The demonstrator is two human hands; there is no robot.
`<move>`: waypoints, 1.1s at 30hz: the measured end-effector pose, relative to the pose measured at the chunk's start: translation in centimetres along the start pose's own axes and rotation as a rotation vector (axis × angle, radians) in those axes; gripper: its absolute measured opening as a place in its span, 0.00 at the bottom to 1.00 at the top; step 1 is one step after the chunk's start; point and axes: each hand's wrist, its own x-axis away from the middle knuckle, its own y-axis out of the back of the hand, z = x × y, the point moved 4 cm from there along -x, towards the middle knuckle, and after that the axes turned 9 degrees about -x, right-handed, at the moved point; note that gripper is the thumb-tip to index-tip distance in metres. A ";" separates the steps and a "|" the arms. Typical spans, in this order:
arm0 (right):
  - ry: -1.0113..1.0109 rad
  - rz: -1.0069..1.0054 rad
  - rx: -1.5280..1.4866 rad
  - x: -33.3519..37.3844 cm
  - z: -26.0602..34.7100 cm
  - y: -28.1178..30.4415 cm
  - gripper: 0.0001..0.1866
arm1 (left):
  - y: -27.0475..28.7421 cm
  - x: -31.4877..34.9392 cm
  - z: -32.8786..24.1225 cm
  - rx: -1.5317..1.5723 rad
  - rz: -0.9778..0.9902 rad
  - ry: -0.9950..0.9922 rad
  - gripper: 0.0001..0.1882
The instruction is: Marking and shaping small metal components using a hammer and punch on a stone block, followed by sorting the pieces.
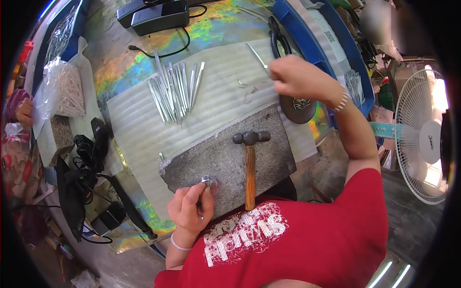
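My left hand (189,209) is closed over the near left part of a grey stone slab (221,163), pinching a small round silver metal piece (206,179). A thin metal tip shows below its fingers. On the slab lies a ball-peen hammer (250,168) with a wooden handle pointing towards me. My right hand (295,79) is closed above a dark oval dish (298,115) of small metal pins (301,103); what its fingers hold is hidden. One flat metal strip (256,54) ends at its fingertips. Several loose pins (254,90) lie on the white foam sheet (221,72).
A fan of silver metal strips (175,91) lies on the foam sheet. Black-handled pliers (278,41) rest beside a blue tray (307,36). Behind are a black device (161,18) and its cable. A bag of white pieces (65,89) stands left; a fan (425,134) is at right.
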 end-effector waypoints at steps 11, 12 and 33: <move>0.025 -0.171 -0.099 2.9 0.5 -0.2 0.06 | 0.2 -0.1 -0.1 -0.016 0.039 0.030 0.10; 0.011 -0.139 0.003 2.0 0.5 -0.7 0.05 | 0.2 -0.1 -0.1 -0.018 0.041 0.039 0.10; 0.086 -0.043 -0.049 1.6 0.6 -1.5 0.07 | 0.1 -0.2 -0.1 0.016 0.027 0.009 0.11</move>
